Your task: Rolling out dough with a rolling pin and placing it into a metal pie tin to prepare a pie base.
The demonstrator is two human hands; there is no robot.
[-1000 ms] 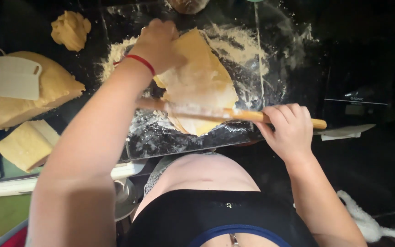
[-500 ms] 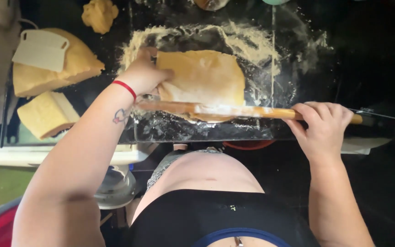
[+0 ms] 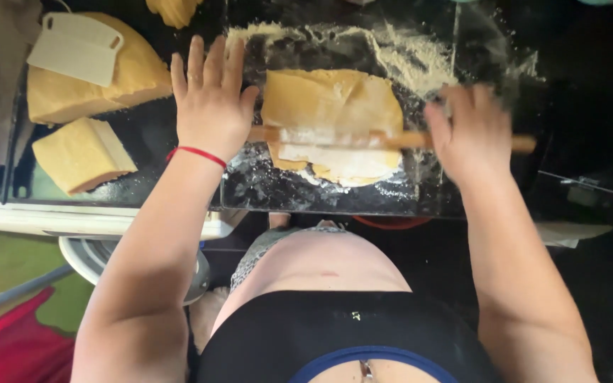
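A flat yellow dough sheet (image 3: 331,99) lies on a dark, flour-dusted board (image 3: 264,188). A wooden rolling pin (image 3: 342,138) lies across the near part of the dough. My left hand (image 3: 211,103), with a red band at the wrist, rests palm-down on the pin's left end, fingers spread and pointing away from me. My right hand (image 3: 470,131) presses flat on the pin's right end and is blurred by motion. The tip of the pin's handle (image 3: 525,144) sticks out past it.
Left of the board lie two yellow dough blocks (image 3: 83,152) (image 3: 133,78), with a white plastic scraper (image 3: 76,46) on the farther one. A small dough lump (image 3: 172,10) sits at the top edge. Loose flour (image 3: 409,57) spreads behind the sheet. A metal bowl (image 3: 97,259) is below the counter edge.
My left hand left the dough and now lies flat on the pin's left end. My right hand opened from gripping the handle to pressing on it. The pin rolled farther onto the dough.
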